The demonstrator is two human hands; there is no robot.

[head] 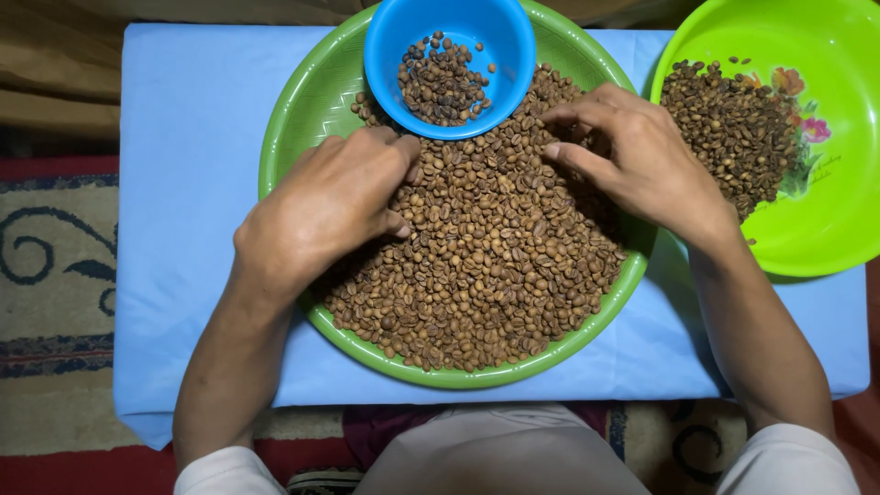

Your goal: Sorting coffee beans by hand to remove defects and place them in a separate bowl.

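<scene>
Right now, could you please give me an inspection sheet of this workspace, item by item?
Surface: low table under a light blue cloth; no spilled beans seen on it.
Job's things: big green tray heaped with brown coffee beans; blue bowl resting on the tray's far side, holding a small pile of darker beans.
Clutter: lime green basin at the right, with a floral print inside and another pile of beans.
Grip: left hand rests on the beans, fingers curled; right hand is on the beans, thumb and forefinger apart. Whether either holds beans cannot be told.
Cables: nothing seen.
Surroundings: patterned rug on the floor; the person's knees at the near edge.
</scene>
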